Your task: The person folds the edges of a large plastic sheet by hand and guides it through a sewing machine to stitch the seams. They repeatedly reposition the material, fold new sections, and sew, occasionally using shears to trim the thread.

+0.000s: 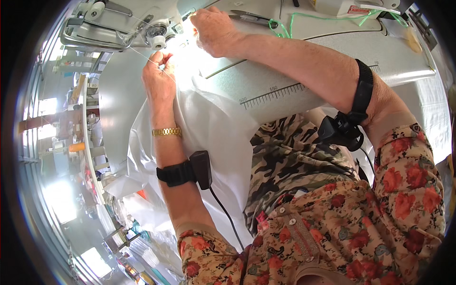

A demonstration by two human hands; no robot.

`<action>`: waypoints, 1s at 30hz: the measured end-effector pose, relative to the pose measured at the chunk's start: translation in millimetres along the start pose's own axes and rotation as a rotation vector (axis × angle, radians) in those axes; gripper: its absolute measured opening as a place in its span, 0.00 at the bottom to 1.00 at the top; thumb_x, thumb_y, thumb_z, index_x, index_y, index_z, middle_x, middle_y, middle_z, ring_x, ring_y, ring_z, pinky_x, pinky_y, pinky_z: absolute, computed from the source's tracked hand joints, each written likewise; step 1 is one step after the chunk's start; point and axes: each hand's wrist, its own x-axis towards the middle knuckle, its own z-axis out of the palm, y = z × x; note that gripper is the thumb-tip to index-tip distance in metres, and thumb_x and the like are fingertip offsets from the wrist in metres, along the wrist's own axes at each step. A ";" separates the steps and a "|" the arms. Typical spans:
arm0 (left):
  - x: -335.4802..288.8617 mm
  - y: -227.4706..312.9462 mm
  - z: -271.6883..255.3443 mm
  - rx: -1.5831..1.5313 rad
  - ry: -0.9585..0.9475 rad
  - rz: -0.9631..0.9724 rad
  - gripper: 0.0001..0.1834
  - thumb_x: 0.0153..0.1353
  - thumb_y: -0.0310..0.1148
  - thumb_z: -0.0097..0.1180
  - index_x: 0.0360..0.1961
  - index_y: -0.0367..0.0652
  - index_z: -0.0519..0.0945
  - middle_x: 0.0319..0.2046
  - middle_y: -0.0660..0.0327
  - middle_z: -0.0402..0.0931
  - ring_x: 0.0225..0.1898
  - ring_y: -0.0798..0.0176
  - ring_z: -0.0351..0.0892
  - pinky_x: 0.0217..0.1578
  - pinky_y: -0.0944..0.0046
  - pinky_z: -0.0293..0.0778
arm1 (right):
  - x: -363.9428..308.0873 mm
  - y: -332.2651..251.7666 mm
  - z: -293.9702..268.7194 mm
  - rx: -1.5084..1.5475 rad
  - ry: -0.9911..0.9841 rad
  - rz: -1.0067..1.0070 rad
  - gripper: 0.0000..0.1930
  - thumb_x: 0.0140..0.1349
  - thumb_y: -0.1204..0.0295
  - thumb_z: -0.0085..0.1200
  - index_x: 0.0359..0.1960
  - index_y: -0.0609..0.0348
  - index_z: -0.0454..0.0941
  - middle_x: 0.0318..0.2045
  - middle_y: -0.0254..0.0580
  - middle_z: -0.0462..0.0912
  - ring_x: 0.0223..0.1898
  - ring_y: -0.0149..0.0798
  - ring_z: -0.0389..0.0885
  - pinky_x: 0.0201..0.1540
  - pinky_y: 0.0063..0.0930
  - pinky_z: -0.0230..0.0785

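Note:
At the top left is the head of a sewing machine (156,31), with its tension knob and metal guides. My left hand (159,80) is just below it, thumb and fingers pinched together. A thin white thread (141,55) runs from the machine down across these fingers. Thin white sheet material (213,123) hangs from beside this hand over the table's front edge to my lap. My right hand (213,32) is closed beside the needle area, fingertips turned toward the machine. Strong lamp glare between the hands hides the needle and whatever the fingertips hold.
The pale machine table (304,61) carries a printed ruler scale (273,92) along its front. Behind my right wrist lie dark-handled snips (251,18) and a loose green cord (323,17). An orange thread spool (76,147) stands at far left.

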 end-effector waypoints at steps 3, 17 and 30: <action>2.6 -5.5 1.9 -0.027 0.005 -0.022 0.06 0.53 0.23 0.60 0.33 0.34 0.79 0.33 0.55 0.80 0.35 0.59 0.81 0.39 0.62 0.73 | -2.3 1.6 0.1 -0.042 0.025 -0.042 0.13 0.58 0.68 0.54 0.40 0.64 0.77 0.45 0.49 0.77 0.53 0.50 0.72 0.54 0.41 0.67; 4.1 -18.8 5.7 -0.128 0.036 -0.073 0.06 0.54 0.24 0.60 0.34 0.33 0.81 0.30 0.57 0.80 0.31 0.65 0.79 0.35 0.66 0.72 | -1.6 -2.0 -7.3 -0.030 -0.098 0.017 0.16 0.60 0.61 0.56 0.41 0.62 0.77 0.46 0.47 0.78 0.55 0.48 0.71 0.58 0.42 0.65; -4.4 5.9 3.3 -0.295 0.009 -0.165 0.06 0.53 0.25 0.64 0.31 0.32 0.82 0.25 0.63 0.77 0.30 0.71 0.72 0.37 0.68 0.69 | -2.7 -0.8 -6.1 0.074 -0.160 -0.011 0.24 0.55 0.50 0.61 0.47 0.51 0.80 0.52 0.43 0.76 0.62 0.46 0.64 0.63 0.47 0.53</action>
